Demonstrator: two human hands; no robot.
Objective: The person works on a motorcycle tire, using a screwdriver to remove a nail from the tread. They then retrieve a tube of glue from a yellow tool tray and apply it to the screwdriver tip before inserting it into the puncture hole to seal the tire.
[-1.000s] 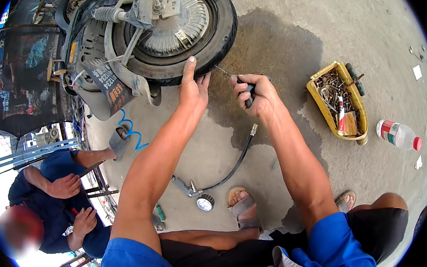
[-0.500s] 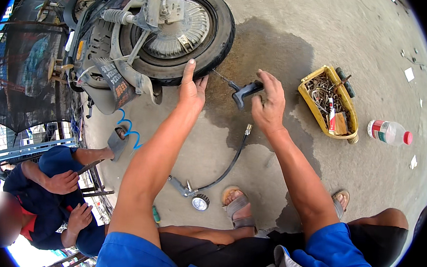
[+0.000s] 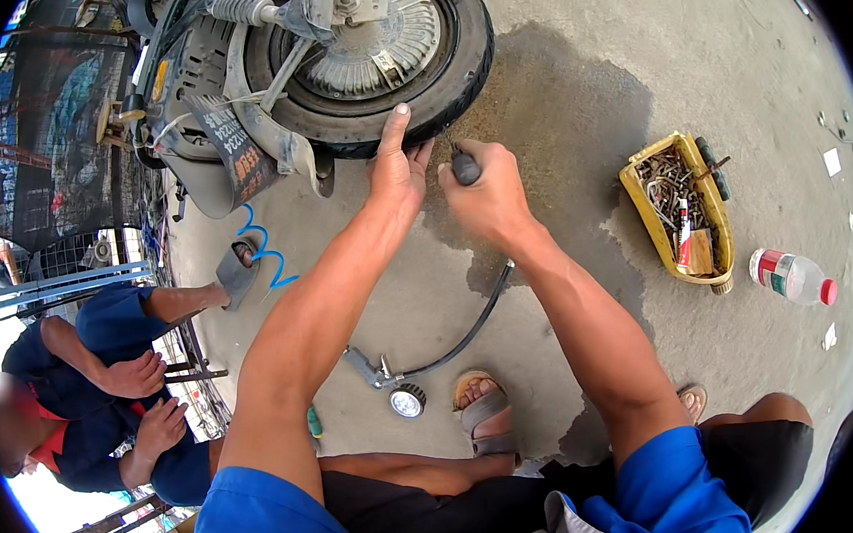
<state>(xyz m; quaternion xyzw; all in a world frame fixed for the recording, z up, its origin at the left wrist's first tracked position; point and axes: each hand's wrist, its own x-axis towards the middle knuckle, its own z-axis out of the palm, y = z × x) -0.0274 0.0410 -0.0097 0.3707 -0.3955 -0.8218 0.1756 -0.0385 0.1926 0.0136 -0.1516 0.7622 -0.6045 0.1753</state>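
Observation:
My left hand (image 3: 399,176) grips the edge of the dusty black tyre (image 3: 469,69), thumb on the sidewall and fingers over the tread. The tyre is on a wheel with a finned hub (image 3: 378,57), part of a scooter lying on its side. My right hand (image 3: 497,197) is closed round the black handle of a tyre plug tool (image 3: 466,168), close beside the left fingers. Its thin shaft points at the tread; the hand and handle hide most of it, and I cannot see how deep the tip sits.
An air gauge (image 3: 406,399) with a black hose lies by my sandalled foot. To the right stand a yellow cut-open container (image 3: 658,247) of small metal parts and a plastic bottle (image 3: 791,277). A blue coiled hose (image 3: 265,254) and a seated person (image 3: 67,379) are at the left.
My right hand has gone from open beside the tool to closed round its handle. The handle has turned and sits nearer the tyre. The left hand keeps its hold.

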